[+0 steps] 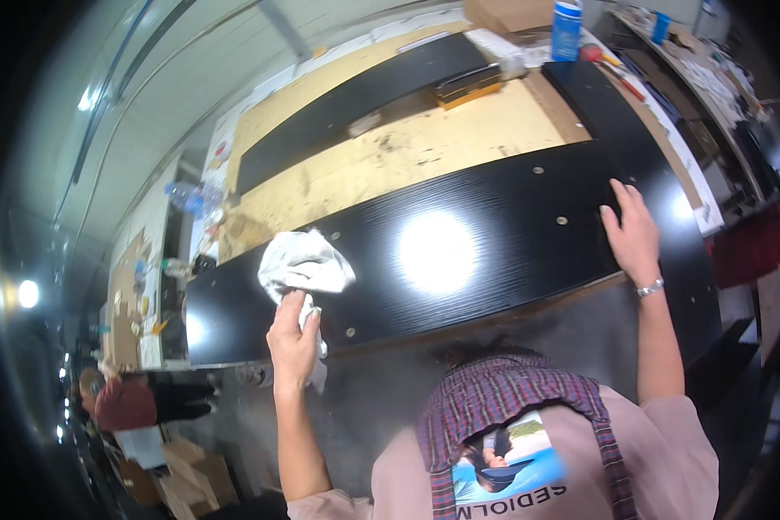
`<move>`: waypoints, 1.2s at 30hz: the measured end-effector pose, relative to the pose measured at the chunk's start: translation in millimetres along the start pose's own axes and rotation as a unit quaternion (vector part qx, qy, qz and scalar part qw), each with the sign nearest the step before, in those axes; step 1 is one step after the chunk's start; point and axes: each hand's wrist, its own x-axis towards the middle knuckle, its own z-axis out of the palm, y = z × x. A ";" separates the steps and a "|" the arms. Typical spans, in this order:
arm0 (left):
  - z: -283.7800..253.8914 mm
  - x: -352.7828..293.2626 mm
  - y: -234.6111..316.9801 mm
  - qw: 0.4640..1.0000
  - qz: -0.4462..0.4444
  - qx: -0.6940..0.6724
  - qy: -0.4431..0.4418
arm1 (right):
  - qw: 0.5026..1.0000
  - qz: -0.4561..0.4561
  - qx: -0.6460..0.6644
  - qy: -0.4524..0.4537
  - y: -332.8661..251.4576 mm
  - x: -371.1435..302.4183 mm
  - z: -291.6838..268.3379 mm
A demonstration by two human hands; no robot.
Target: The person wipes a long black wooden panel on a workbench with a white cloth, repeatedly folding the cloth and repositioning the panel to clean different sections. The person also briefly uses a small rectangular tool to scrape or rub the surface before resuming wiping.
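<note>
My left hand (293, 340) grips a bunched white cloth (305, 263), which lies against the left part of a long black board (503, 204). A tail of the cloth hangs down past the board's near edge. Toward the board's right end, my right hand (633, 227) rests with fingers spread and nothing in them. The board has a glossy wood-grain face with several small round metal fittings, and a bright lamp reflection sits in its middle. At right, another black panel (659, 165) runs alongside its end.
Behind the board is a stained yellowish worktop (390, 156) with another black board (364, 91) on it. A blue canister (566, 33) stands at the back right. Plastic bottles (191, 198) are at the left. A person (130, 403) and cardboard boxes (195, 472) are farther off, lower left.
</note>
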 end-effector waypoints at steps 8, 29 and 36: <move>143.8 6.7 217.5 0.912 0.383 -0.087 -0.117 | 1.000 0.006 -0.020 0.003 -6.1 -3.0 -7.2; 256.4 134.4 306.0 0.866 0.471 -0.077 -0.150 | 0.946 0.088 0.274 0.149 3.7 -5.1 -14.7; 244.9 87.3 323.5 0.828 0.532 -0.051 -0.172 | 0.944 0.142 0.277 0.110 6.5 -6.4 -16.6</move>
